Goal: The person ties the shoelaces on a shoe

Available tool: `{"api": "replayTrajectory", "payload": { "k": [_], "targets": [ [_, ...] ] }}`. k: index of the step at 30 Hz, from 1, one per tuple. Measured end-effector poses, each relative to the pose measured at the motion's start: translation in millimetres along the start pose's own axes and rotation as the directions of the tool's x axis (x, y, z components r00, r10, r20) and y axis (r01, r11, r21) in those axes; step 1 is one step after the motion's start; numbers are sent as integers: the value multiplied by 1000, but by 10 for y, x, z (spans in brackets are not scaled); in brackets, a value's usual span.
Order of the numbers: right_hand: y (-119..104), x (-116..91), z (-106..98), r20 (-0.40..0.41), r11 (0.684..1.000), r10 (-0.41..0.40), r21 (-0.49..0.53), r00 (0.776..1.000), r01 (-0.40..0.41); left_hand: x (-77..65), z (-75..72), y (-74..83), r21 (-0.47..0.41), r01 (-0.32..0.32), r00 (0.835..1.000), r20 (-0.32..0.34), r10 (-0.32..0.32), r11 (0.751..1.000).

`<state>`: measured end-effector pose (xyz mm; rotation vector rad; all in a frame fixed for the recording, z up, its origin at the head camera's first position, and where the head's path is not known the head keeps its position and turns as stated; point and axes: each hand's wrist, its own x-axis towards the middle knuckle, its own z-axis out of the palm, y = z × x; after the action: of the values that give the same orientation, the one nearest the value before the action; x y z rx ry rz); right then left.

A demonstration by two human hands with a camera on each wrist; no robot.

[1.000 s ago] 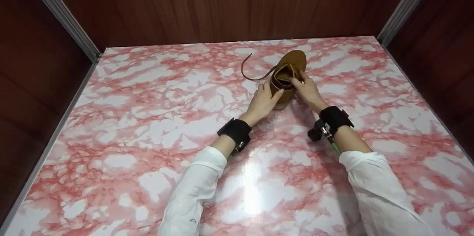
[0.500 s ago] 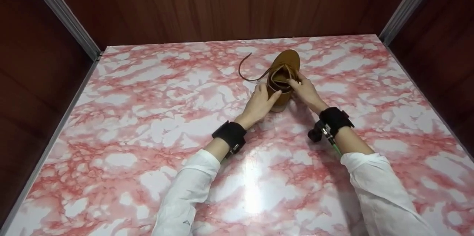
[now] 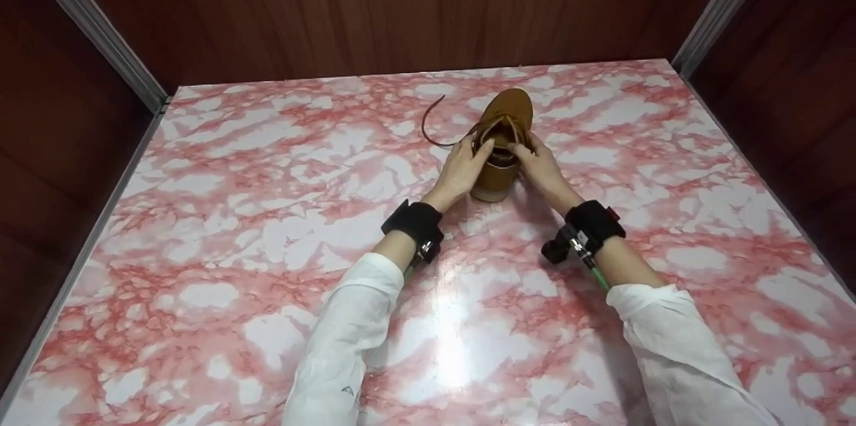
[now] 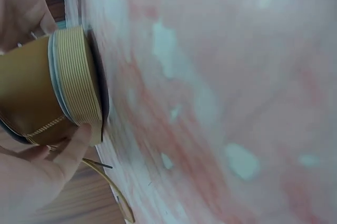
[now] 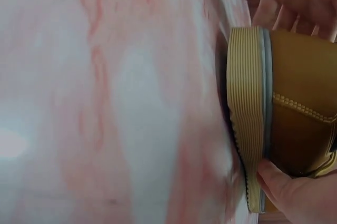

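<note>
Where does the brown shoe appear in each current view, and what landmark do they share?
Head: the brown shoe is slightly right of and above centre, between the left hand and right hand.
Left wrist: at the left edge, partly cut off.
Right wrist: at the right edge, partly cut off.
Shared landmark: the red-and-white marbled surface.

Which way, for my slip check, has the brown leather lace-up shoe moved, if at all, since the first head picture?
Yes, slightly left. The shoe lies farther from the red-marbled tabletop's back right corner.
</note>
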<state>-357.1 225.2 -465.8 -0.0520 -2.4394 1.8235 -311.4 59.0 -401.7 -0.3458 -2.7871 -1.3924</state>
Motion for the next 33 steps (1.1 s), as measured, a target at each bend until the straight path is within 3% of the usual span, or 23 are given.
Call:
{"api": "replayTrajectory", "payload": {
  "k": [5, 13, 20, 28, 33],
  "targets": [
    [155, 88, 100, -100, 999, -27, -43, 995, 23, 78, -2, -11, -35, -2, 1000, -2, 2, 999],
    [134, 90, 124, -113, 995, -43, -93, 993, 32, 103, -3, -11, -55, 19, 1000, -16, -19, 998],
    [-11, -42, 85, -32, 999, 22, 39, 999, -21, 98, -12, -11, -53, 25, 1000, -2, -25, 998],
    [-256, -182, 44, 37, 996, 74, 49, 997, -76, 70, -15, -13, -27, 9, 1000, -21, -10, 1000],
    [-102, -87, 63, 30, 997, 35, 65, 999, -37, 40, -22, -16, -9, 33, 999, -22, -33, 999]
  ]
}}
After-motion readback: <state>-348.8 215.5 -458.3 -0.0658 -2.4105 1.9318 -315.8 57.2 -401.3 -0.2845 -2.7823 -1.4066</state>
